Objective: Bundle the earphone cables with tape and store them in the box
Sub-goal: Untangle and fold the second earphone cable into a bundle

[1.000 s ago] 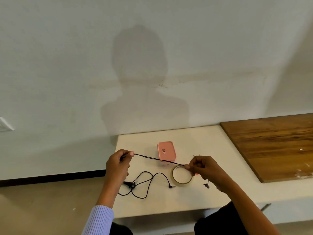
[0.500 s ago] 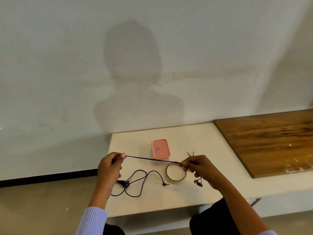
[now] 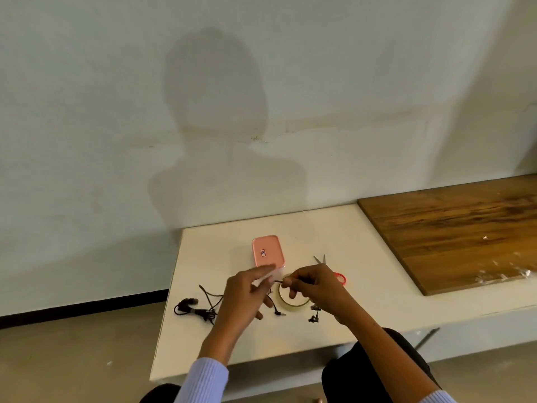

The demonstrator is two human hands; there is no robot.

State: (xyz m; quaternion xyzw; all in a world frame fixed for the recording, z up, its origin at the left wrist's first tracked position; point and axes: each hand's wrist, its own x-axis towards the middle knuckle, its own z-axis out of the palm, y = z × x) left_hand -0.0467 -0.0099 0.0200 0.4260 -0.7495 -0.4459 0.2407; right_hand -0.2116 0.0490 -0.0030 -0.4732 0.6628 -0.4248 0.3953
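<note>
A black earphone cable [image 3: 194, 308] lies in loose loops on the white table [image 3: 363, 257], its plug near the tape. My right hand [image 3: 315, 289] pinches a folded part of a cable over a tape roll [image 3: 292, 303], with earbuds [image 3: 314, 314] dangling below the hand. My left hand [image 3: 247, 295] hovers just left of it, fingers spread and straight, holding nothing I can see. A closed pink box [image 3: 267, 251] sits behind both hands.
Scissors [image 3: 334, 271] with red handles lie behind my right hand. A brown wooden board [image 3: 459, 228] covers the table's right part. The wall rises right behind the table; the table's left edge drops to the floor.
The cable was stretched taut between both hands; now my left hand has let go and moved right, close to my right hand. The camera view tilted down slightly.
</note>
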